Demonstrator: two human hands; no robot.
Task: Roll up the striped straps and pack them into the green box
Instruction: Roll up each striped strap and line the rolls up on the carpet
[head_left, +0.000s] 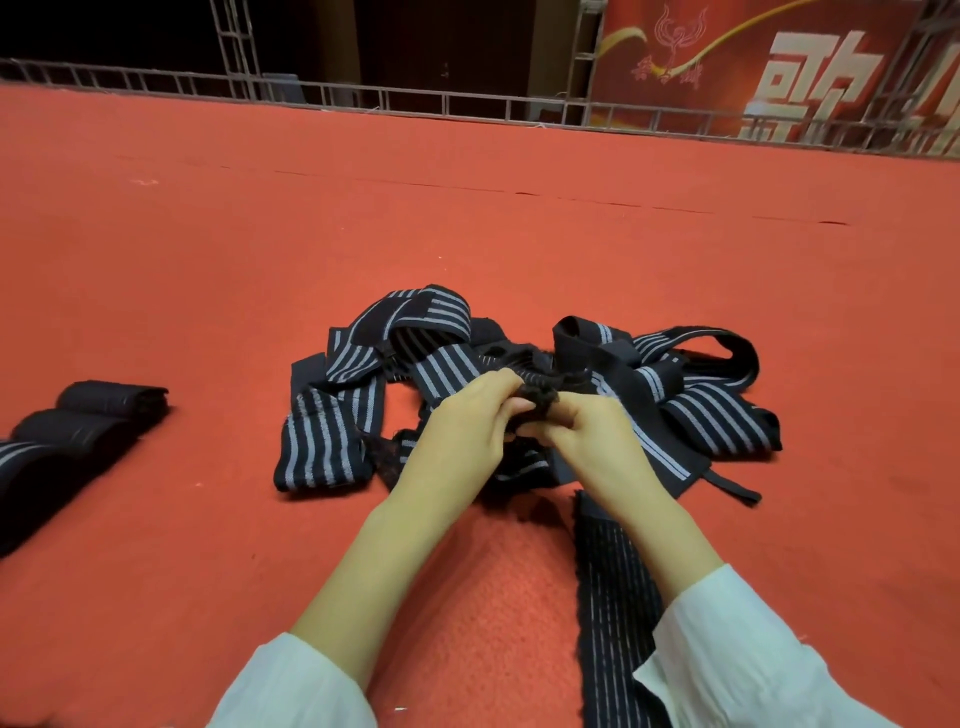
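Left hand (467, 423) and right hand (597, 436) pinch a strap end (537, 397), fingertips hidden in the fabric

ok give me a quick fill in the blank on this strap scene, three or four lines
1. Both hands, left hand and right hand, pinch the end of one ____.
2. The loose pile lies on a ____ carpet.
3. The rolled straps sit to the person's ____.
4. The sleeves are ____.

Missing words: strap; red; left; white
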